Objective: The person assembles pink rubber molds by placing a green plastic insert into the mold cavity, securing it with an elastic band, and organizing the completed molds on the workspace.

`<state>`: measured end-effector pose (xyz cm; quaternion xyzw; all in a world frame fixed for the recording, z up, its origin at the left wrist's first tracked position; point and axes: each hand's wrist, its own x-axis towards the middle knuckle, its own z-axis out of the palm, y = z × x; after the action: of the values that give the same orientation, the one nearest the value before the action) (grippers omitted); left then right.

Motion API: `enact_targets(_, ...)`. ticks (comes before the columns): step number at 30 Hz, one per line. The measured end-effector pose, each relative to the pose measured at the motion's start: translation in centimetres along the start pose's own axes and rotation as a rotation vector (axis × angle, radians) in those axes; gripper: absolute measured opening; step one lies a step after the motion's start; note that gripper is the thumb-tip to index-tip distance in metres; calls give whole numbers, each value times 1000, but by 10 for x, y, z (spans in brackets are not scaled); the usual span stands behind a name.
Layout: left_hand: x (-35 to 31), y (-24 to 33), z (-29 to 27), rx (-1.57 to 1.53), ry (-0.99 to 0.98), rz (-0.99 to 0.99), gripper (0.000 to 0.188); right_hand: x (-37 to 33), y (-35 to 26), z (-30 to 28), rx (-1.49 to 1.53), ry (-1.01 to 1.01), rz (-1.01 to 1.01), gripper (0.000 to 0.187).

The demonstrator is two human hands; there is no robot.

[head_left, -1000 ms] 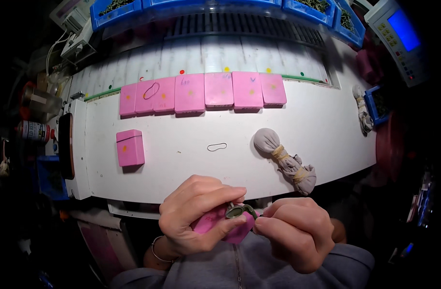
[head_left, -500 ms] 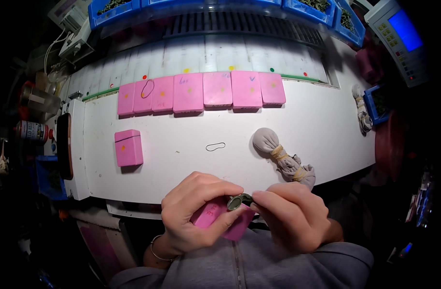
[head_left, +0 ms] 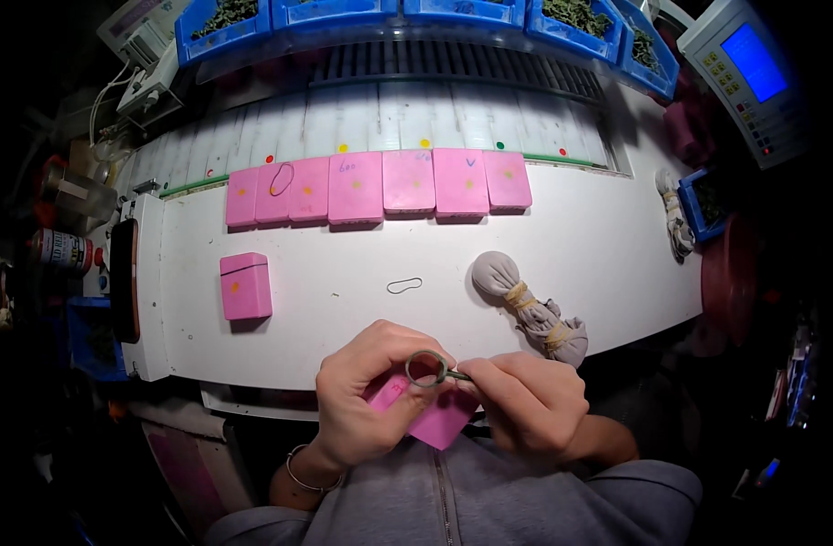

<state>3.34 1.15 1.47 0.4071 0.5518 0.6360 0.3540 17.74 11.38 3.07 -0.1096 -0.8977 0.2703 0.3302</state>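
Close to my body, my left hand (head_left: 366, 387) wraps round a pink rubber block (head_left: 444, 420), probably a mould, with red marks on its upper part. Just above the block is a dark green ring (head_left: 445, 369) with a short stem, its round opening facing up. The fingertips of my right hand (head_left: 535, 400) pinch the stem's end. My left thumb and forefinger sit against the ring's near and far edges. My fingers hide part of the block and the stem.
Several pink blocks (head_left: 357, 189) stand in a row across the white table (head_left: 344, 264). Another banded block (head_left: 246, 287) lies at left. A thin wire loop (head_left: 405, 286) lies mid-table, a tied grey cloth pouch (head_left: 497, 273) at right. Blue bins (head_left: 576, 32) line the back.
The ring has turned so that its opening shows more fully, and it has shifted a little left. My right hand has moved slightly left. The whole view has tilted a little.
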Motion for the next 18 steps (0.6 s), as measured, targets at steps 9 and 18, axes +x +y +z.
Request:
enact_targets(9,6,-12,-11,330,-139,118,17,-5,34,1,1327,-552,1083,31)
enact_targets(18,8,-26,-18,106,92,-139,9,2,22,18,372,-225,545,12)
